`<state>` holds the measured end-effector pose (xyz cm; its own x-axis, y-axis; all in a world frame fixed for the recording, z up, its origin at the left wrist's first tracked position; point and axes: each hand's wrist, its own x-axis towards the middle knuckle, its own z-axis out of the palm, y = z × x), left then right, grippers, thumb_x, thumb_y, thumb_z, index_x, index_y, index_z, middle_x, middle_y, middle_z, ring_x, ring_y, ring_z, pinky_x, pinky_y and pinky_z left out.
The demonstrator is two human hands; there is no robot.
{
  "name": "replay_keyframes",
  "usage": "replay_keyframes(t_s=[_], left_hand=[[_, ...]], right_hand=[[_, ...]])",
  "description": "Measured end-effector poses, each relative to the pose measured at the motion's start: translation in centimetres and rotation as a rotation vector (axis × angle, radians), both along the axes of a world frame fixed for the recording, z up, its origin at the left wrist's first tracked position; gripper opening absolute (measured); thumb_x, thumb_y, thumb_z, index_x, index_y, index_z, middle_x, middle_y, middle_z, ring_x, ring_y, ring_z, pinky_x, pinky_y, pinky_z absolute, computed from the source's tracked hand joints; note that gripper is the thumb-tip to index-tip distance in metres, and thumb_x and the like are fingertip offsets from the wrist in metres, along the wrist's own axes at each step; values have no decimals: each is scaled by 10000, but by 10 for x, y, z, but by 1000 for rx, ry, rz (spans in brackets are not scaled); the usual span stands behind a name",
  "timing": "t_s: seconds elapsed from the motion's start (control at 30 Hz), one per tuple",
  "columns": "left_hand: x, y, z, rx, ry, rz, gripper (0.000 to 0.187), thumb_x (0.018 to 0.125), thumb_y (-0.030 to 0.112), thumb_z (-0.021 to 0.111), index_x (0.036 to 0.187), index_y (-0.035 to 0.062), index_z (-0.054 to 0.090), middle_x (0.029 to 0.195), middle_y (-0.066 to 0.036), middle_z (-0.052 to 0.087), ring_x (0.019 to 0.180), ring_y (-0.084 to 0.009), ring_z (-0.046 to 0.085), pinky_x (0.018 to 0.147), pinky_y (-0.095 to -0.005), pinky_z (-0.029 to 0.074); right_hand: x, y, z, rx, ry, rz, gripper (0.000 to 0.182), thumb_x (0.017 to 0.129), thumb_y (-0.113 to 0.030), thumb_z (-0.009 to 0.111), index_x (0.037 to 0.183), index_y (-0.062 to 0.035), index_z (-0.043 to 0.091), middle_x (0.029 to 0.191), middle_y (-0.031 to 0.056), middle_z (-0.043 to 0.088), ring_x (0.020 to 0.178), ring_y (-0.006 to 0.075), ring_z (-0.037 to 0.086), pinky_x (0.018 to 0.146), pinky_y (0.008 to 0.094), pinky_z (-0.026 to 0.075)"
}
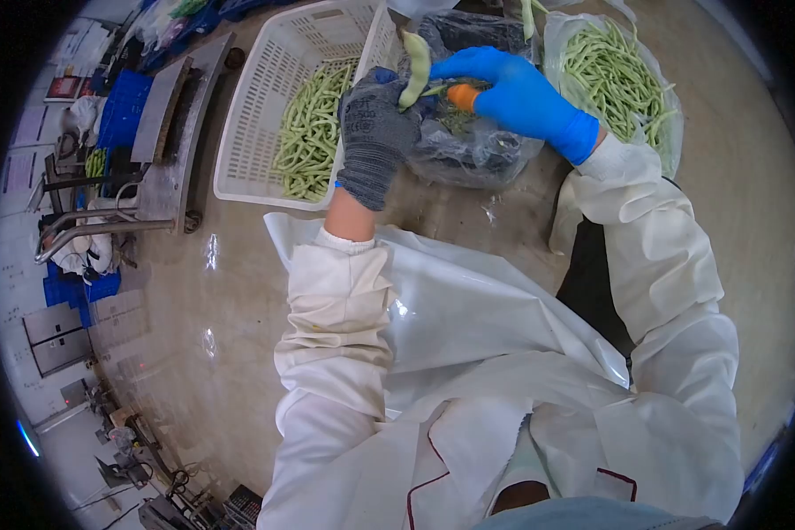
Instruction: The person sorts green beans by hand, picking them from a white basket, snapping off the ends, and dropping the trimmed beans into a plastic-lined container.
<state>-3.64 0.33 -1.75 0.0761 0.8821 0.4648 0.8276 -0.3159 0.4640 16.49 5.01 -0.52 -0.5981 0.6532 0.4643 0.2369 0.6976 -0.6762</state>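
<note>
Left grip, in a grey glove, is closed narrow, and it's got a pale green pod between the fingertips, tip pointing up! Right across from it comes the right grip, gloved in blue, fingers stretched right up to the pod; whether they touch it, I can't tell. Something orange sits where the thumb should be, worn or held, no telling which, so how wide that hand stands I can't call either. Closest to us, a white coat and a shiny white apron fill the foreground. Below the two hands, a dark tub wrapped in clear plastic, green bits inside. To its left, a white crate with a heap of green beans; to its right, a clear bag packed with more beans. Farther off to the left, a metal cart stands on the floor, a blue bin beside its boards.
</note>
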Motion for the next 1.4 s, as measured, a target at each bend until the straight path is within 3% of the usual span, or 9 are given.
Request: replay_keyframes(t_s=[0.1,0.2,0.4,0.6,0.7,1.0,1.1,1.3,1.4], left_hand=[[10,-7,9,86,151,-33,197,732,194,750,840,41,688,719,-82,619,627,-219,598,589,-349,471],[18,-8,5,8,-84,4,182,692,190,764,790,60,684,730,-99,597,691,-285,600,631,-382,464],[22,-10,1,-79,-665,11,184,762,112,729,917,14,712,763,-77,657,709,-133,603,636,-264,468],[22,-14,29,-170,-875,6,208,854,114,592,977,-23,689,896,-61,647,778,-157,613,739,-266,488],[-8,0,23,-60,-1161,-44,278,887,128,538,1102,-22,633,926,-72,621,844,-181,609,798,-292,488],[-56,2,24,16,-1572,-132,299,871,141,593,1132,-5,608,882,-40,576,828,-167,605,813,-334,524],[-45,-1,23,-51,-1547,-97,291,868,152,610,1113,-4,618,872,-41,582,828,-170,615,802,-331,529],[-22,4,14,-145,-1440,-196,282,870,173,609,1092,1,643,862,-40,599,794,-150,616,746,-281,515],[-10,4,12,-187,-1394,-113,277,878,191,585,1077,11,652,824,-45,602,754,-143,610,724,-271,509]], right_hand=[[-3,2,-1,399,-278,-63,213,789,-124,589,979,-102,683,891,156,657,746,333,622,709,393,500],[-10,-4,-2,399,-251,-191,202,790,-110,563,958,-71,668,861,191,640,753,337,620,702,384,497],[-14,-2,-7,-671,216,-49,204,869,-125,490,967,1,617,905,57,592,806,134,536,730,308,463],[-4,-8,-16,-972,346,162,260,843,-114,484,1017,18,626,948,50,602,833,151,554,770,298,470],[-3,7,-19,-597,-196,-48,260,824,-133,514,1007,4,639,892,103,642,803,218,603,780,324,481],[33,44,-49,306,-433,-579,320,750,-179,624,1054,-88,665,936,187,645,869,364,625,764,462,499],[22,41,-43,377,-317,-559,353,763,-148,637,1113,-113,652,984,177,636,903,346,621,773,440,504],[-14,-8,0,-287,37,-37,355,800,-186,647,1151,-137,646,1003,168,642,880,287,633,765,357,510],[-19,-12,0,-115,-76,-60,276,804,-179,627,1065,-106,677,926,155,659,818,297,635,737,367,513]])
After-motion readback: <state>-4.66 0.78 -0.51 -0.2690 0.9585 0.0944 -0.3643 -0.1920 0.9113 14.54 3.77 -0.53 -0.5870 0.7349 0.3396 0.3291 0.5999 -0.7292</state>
